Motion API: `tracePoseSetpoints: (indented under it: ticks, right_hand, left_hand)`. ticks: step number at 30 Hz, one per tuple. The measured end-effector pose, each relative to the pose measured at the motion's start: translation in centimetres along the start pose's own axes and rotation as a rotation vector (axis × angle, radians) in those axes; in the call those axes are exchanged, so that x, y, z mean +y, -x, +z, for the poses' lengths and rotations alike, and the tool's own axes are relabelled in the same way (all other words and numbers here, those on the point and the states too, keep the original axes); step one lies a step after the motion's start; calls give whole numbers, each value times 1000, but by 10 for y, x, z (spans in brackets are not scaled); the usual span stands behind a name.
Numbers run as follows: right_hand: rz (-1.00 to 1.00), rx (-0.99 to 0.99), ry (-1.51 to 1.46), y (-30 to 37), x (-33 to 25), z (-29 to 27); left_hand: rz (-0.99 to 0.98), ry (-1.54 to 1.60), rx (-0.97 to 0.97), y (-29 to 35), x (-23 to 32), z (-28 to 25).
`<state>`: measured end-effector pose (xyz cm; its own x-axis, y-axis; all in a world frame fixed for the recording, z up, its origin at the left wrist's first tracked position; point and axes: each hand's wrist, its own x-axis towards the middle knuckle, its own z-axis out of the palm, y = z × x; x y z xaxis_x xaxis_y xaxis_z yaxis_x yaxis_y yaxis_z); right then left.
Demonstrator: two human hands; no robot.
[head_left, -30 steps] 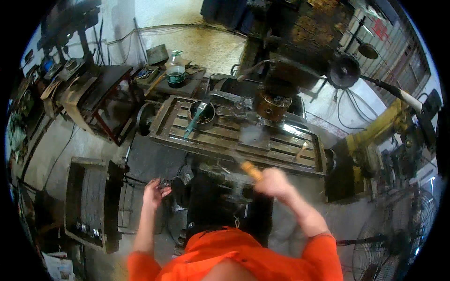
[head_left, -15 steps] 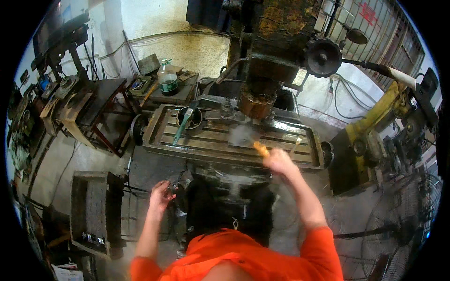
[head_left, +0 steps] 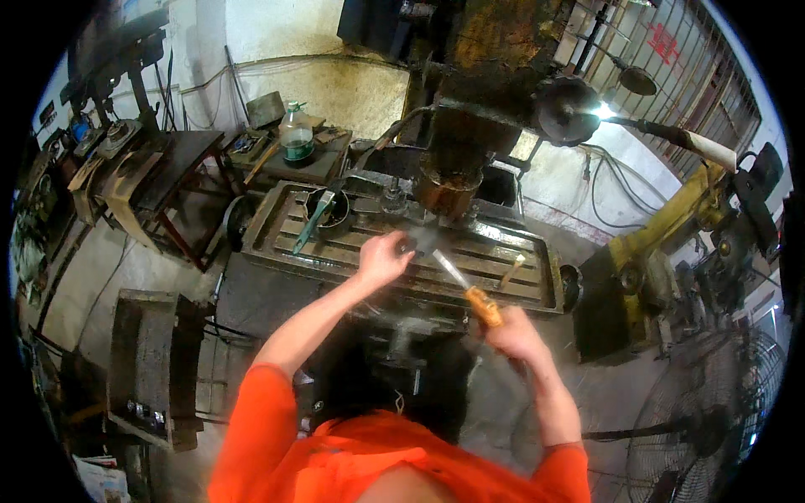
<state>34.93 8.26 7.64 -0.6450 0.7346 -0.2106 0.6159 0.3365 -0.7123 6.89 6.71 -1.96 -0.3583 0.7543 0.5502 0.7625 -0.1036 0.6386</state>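
Observation:
My left hand [head_left: 384, 258] reaches over the slotted machine table [head_left: 352, 270], just below the spindle head [head_left: 444, 191]. Its fingers are closed at a dark, blurred spot, and what they hold there is not clear. In my right hand [head_left: 513, 334] is a yellow-handled tool [head_left: 481, 305] with a narrow, pale, flat blade that looks like a file. The blade tip points up and left over the table, a short way right of my left fingers. A small brush-like stick [head_left: 513, 267] lies on the table's right part.
A green-handled brush [head_left: 312, 226] rests across a round pot [head_left: 337, 210] on the table's left. Behind stands a clear bottle [head_left: 296, 138]. A deep tray [head_left: 155, 365] with small metal parts is at lower left. A fan [head_left: 713, 419] stands at lower right.
My left hand has risen from beside the table's front to above it, under the spindle. My right hand has drawn back toward me with the tool, whose blade now shows more clearly.

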Motion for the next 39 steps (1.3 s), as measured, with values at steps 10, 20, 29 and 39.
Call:
tracePoseSetpoints:
  ticks: [10, 20, 29, 39]
  right_hand:
    - [-112, 434, -489, -68, 142, 64]
    - [30, 421, -24, -43, 133, 54]
    - [-176, 677, 20, -11, 73, -106]
    - [-1100, 912, -469, 28, -100, -299]
  left_hand:
    - [141, -395, -377, -41, -15, 36]
    - [145, -373, -329, -59, -16, 67]
    - [-167, -338, -281, -74, -22, 68]
    - [-274, -263, -352, -81, -19, 57]
